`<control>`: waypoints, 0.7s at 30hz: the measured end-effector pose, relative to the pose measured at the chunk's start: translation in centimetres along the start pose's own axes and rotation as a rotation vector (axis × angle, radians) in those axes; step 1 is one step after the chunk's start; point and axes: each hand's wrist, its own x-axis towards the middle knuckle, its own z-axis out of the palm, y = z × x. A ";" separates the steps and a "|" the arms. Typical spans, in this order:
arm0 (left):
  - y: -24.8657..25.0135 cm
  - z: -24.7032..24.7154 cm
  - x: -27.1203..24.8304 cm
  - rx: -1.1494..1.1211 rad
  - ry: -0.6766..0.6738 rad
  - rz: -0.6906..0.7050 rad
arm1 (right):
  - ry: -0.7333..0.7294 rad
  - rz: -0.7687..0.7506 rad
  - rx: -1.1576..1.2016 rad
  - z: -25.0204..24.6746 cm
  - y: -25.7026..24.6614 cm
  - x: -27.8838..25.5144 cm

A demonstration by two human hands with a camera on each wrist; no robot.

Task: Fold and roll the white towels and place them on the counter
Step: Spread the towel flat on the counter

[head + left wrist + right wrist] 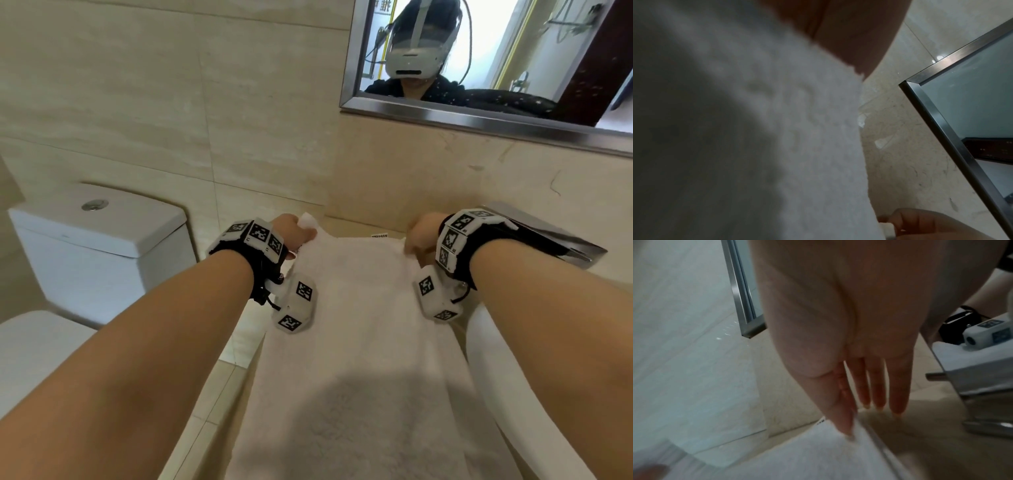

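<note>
A white towel (pixel 359 325) lies lengthwise from the beige counter (pixel 346 224) toward me. My left hand (pixel 291 233) grips its far left corner, which sticks up above the fingers. My right hand (pixel 421 236) pinches the far right corner. In the right wrist view the right hand (pixel 849 426) holds the towel (pixel 807 456) edge between thumb and forefinger, the other fingers straight. The left wrist view is mostly filled by the towel (pixel 777 129), with the left hand (pixel 849 32) at the top and the right hand (pixel 931 225) at the bottom edge.
A white toilet cistern (pixel 99 236) stands to the left, below counter level. A steel-framed mirror (pixel 479 116) hangs on the wall ahead. A white basin rim (pixel 486 359) curves along the towel's right side. A chrome fixture (pixel 548 236) sits behind my right wrist.
</note>
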 end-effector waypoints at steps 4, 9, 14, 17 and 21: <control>-0.2 0.2 0.3 0.006 -0.018 -0.021 | -0.064 -0.025 0.153 0.5 0.2 0.5; -0.4 0.2 0.4 -0.022 -0.012 0.000 | -0.006 -0.044 0.326 1.0 0.0 0.7; -0.3 0.1 0.4 -0.007 0.010 0.059 | 0.013 -0.054 0.272 0.8 -0.4 -0.1; -0.1 0.0 0.1 0.033 0.042 0.065 | 0.072 -0.067 0.448 0.8 0.1 -1.0; 0.3 -0.9 -0.9 0.141 0.130 0.073 | 0.231 -0.070 0.841 0.6 1.3 -2.1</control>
